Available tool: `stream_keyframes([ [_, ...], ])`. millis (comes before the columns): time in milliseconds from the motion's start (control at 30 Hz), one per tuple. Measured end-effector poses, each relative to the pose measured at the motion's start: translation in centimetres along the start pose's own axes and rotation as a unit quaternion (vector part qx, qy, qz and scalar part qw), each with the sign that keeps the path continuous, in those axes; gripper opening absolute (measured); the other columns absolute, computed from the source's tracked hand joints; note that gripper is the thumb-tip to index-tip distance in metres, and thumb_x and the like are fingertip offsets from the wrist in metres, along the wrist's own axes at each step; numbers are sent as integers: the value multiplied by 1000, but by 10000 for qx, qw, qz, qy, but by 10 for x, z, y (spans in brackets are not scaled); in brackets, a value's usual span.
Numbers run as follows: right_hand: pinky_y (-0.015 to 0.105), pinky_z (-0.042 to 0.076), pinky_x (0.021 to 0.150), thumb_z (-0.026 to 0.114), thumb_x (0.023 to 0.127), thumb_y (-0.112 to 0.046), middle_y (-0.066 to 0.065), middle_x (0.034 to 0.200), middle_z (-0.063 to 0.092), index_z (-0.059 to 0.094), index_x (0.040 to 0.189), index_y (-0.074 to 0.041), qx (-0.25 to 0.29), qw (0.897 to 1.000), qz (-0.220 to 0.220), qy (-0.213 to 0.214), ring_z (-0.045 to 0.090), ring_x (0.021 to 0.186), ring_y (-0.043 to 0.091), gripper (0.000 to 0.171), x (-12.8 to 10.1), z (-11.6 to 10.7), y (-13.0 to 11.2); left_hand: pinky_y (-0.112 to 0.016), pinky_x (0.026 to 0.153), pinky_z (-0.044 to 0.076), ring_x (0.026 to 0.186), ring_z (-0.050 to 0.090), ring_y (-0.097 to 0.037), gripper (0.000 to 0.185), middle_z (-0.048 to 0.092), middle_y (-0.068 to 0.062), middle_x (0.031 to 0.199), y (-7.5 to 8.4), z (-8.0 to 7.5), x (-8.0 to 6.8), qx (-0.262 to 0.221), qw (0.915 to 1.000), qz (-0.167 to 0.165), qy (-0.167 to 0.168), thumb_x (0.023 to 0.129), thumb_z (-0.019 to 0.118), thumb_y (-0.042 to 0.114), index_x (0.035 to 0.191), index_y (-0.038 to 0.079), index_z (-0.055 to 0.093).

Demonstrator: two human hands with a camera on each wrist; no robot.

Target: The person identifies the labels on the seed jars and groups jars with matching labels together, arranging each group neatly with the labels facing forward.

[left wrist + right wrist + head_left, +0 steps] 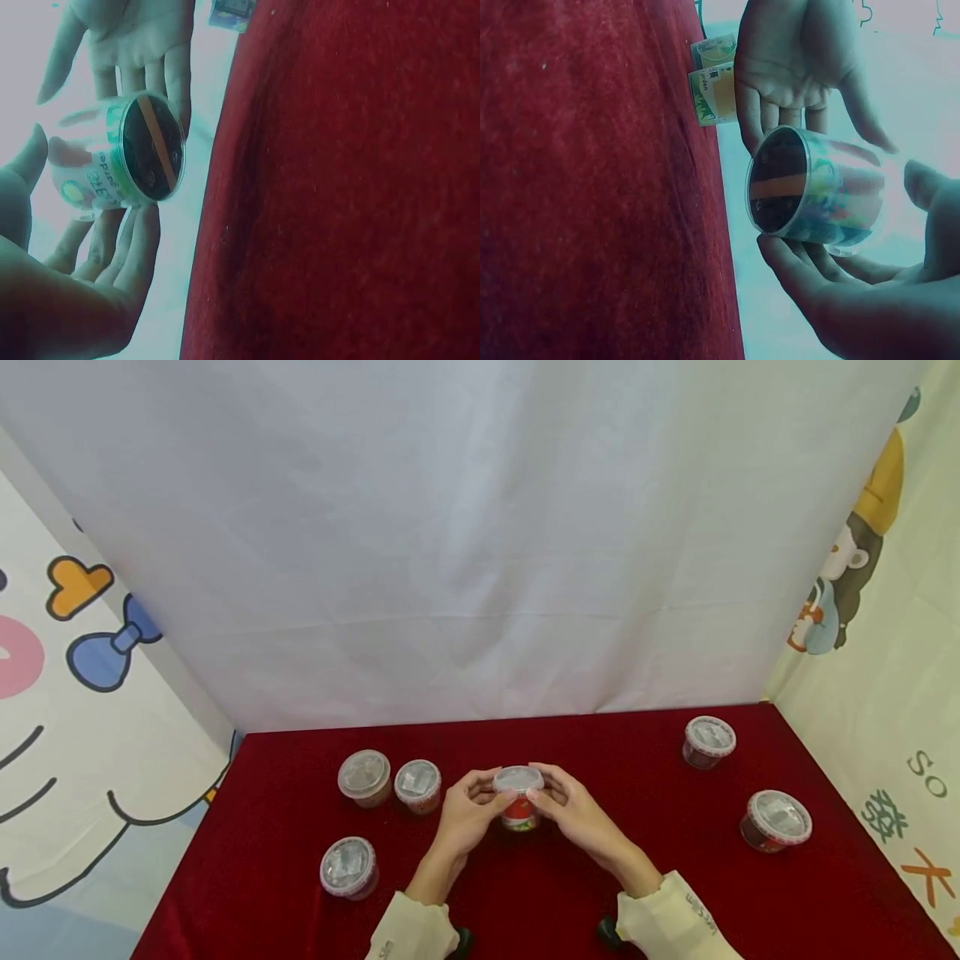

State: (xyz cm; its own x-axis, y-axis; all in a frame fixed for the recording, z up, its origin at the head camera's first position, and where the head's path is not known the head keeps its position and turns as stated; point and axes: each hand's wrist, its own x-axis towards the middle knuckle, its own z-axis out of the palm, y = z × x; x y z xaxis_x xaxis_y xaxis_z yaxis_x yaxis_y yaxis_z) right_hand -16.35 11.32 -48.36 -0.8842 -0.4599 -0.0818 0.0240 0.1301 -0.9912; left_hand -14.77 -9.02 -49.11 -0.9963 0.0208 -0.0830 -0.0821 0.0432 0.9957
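Note:
A small clear-lidded cup (pixel 519 797) with a red label is held just above the middle of the red tablecloth (pixel 525 902). My left hand (pixel 480 802) grips its left side and my right hand (pixel 561 797) its right, thumbs over the lid. In the left wrist view the cup (pixel 131 154) shows its dark base between my left hand (pixel 82 277) below and the right hand (pixel 135 45) above. The right wrist view has the same cup (pixel 817 191) between my right hand (pixel 855 300) and the left hand (pixel 795 60).
Two lidded cups (pixel 364 777) (pixel 417 785) stand together left of my hands, and a third (pixel 348 866) is nearer the front left. Two more (pixel 708 742) (pixel 776 820) sit on the right. A white curtain (pixel 480 568) closes the back; printed panels flank the sides.

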Motion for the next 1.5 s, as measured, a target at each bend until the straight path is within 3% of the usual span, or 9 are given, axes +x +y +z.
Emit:
stream_keyframes([
  [100,38,53,105,57,112,-24,29,156,47,33,161,4,-174,9998,-45,53,50,143,42,62,1,1,-2,-26,78,53,97,67,-16,47,72,-15,117,1,1,-1,183,9998,32,62,96,81,18,135,-4,64],
  [333,46,51,111,51,114,-27,30,161,41,28,162,6,40,9996,3,-284,44,147,42,63,0,-5,-2,-35,92,60,116,67,-25,45,64,-22,136,-1,-5,-1,-130,9980,-19,-626,108,65,22,144,-2,55],
  [433,50,48,114,49,115,-28,31,161,40,25,164,6,109,9991,15,-409,42,148,43,64,0,-6,-2,-36,94,60,122,67,-28,49,63,-24,139,-2,-7,0,-177,9971,-56,-742,108,65,22,149,-2,54],
  [567,52,46,116,47,115,-29,30,163,38,23,165,5,188,9991,30,-383,41,149,42,65,-1,-4,-2,-33,91,60,117,69,-26,49,67,-23,134,-2,-6,2,-200,9982,-93,-560,106,69,21,147,-3,57],
  [800,44,50,111,58,111,-26,27,159,44,32,163,2,-123,9999,14,-5,45,147,41,64,1,-1,-3,-28,84,61,99,67,-14,49,70,-16,121,1,0,2,-277,9992,-156,-221,100,77,20,138,-5,60],
  [967,47,47,114,57,112,-25,29,161,41,30,162,5,-102,9999,4,-95,41,149,43,64,0,-4,-4,-32,87,61,101,67,-15,48,67,-17,125,1,0,2,-255,9987,-146,-412,102,74,22,140,-3,57],
  [1200,48,48,114,55,113,-28,29,163,38,27,163,4,159,9995,59,-281,42,149,44,66,-2,-7,-2,-37,94,60,119,68,-24,50,64,-22,139,0,-5,0,-193,9963,-181,-821,108,65,25,150,-1,55],
  [1500,47,51,111,55,113,-26,29,161,41,32,162,3,38,10000,-4,-32,44,148,44,62,-1,-5,0,-33,85,62,102,70,-16,47,71,-17,123,1,1,1,-202,9991,-165,-321,104,72,22,141,-3,62],
])
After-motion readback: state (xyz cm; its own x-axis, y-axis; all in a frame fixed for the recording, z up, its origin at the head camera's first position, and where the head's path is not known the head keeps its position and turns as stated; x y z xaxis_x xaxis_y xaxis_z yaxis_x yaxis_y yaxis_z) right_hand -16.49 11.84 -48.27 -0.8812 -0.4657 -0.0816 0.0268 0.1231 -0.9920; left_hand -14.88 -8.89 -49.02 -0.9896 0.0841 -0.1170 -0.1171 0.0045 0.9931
